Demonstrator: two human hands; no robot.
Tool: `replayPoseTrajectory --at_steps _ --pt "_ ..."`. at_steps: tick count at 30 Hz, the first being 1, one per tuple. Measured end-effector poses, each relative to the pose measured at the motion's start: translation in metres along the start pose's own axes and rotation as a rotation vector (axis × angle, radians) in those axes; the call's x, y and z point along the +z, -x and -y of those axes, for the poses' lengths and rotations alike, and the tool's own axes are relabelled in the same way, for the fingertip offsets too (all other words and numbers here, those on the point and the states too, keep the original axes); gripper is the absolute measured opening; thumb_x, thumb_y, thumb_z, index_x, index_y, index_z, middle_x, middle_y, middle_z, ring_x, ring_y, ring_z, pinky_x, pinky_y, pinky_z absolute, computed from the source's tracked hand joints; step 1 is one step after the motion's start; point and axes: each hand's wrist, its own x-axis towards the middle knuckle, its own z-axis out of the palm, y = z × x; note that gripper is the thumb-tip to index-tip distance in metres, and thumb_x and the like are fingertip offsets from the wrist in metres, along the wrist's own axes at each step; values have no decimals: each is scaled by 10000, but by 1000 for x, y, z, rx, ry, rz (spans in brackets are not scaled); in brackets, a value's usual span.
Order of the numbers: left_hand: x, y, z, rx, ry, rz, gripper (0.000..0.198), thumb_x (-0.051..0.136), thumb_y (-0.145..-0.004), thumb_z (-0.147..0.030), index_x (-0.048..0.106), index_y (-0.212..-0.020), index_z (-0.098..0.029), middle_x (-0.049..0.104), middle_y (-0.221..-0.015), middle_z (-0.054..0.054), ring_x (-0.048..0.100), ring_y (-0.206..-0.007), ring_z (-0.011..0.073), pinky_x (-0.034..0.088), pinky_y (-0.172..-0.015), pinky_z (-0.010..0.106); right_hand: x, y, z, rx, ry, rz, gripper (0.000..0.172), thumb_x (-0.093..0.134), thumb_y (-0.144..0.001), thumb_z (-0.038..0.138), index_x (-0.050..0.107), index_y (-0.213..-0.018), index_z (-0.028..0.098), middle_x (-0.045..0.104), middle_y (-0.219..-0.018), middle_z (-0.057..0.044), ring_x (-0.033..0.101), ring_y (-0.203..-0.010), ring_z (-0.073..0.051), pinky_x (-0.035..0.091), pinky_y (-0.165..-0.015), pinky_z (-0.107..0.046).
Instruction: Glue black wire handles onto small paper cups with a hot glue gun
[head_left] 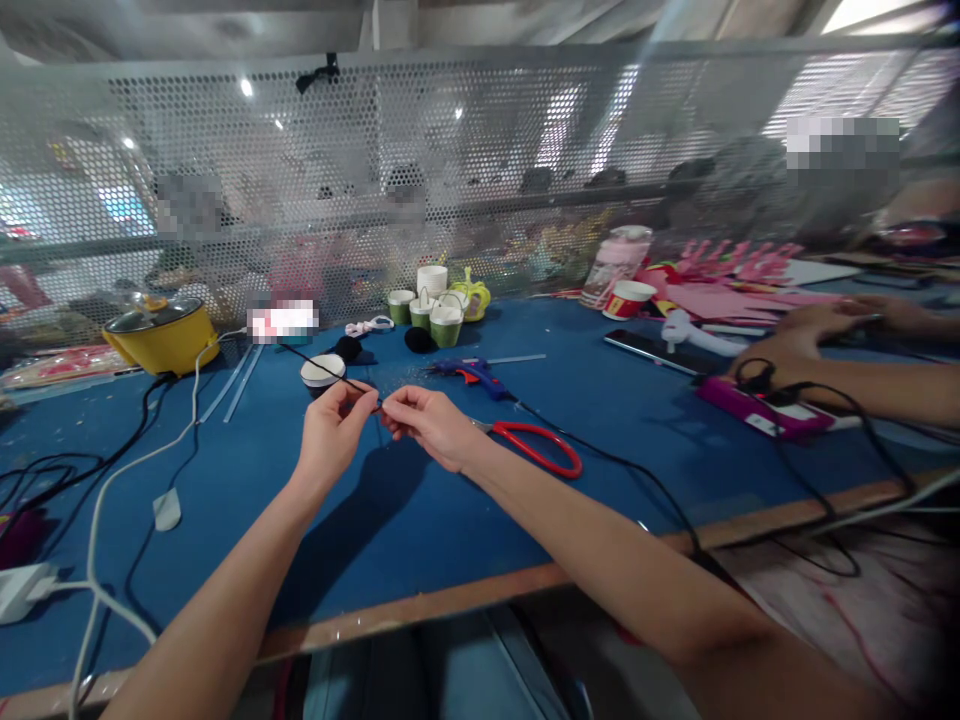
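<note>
A thin black strand [311,362], perhaps a wire or pipe cleaner, runs up and left from my fingertips. My left hand [330,430] pinches it between thumb and forefinger. Close beside it, my right hand [431,425] is pinched at the strand's near end, with the exact grip partly hidden. Just behind my left hand stands a small cup [322,372] with a white top and dark side. Red-handled scissors [576,462] lie by my right wrist, their blades partly covered. Beyond them rests a blue glue gun [487,382] with a red trigger.
Several green-and-white cups [445,325] and a black ball [419,341] stand behind. A yellow pot [161,335] and white cable [96,530] are left. At right are a phone [651,352], a purple power strip [765,410] and another person's arm [862,375]. Mesh panel [487,160] borders the back.
</note>
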Motion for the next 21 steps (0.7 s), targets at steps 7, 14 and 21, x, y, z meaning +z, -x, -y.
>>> replayPoseTrajectory --at_steps 7,14,21 --pt "-1 -1 1 -56 48 32 142 599 -695 -293 591 -718 -153 590 -613 -7 475 -499 75 338 -457 187 -8 -1 8 -62 251 68 268 635 -667 404 575 -715 147 610 -680 -21 550 -601 -98 443 -548 -229" --pt "-3 -4 1 -118 154 -7 147 623 -666 -292 588 -700 -153 576 -592 -11 452 -462 65 314 -429 191 -87 -34 54 40 1180 -437 143 537 -754 222 631 -786 119 657 -854 -131 598 -877 -231 443 -715 -294" --pt "-2 -4 2 -106 192 14 147 627 -665 -294 588 -695 -156 575 -592 -15 426 -437 53 303 -428 195 -120 -51 28 233 1368 -541 193 656 -610 164 649 -787 89 644 -886 -193 550 -992 -296 415 -782 -316"
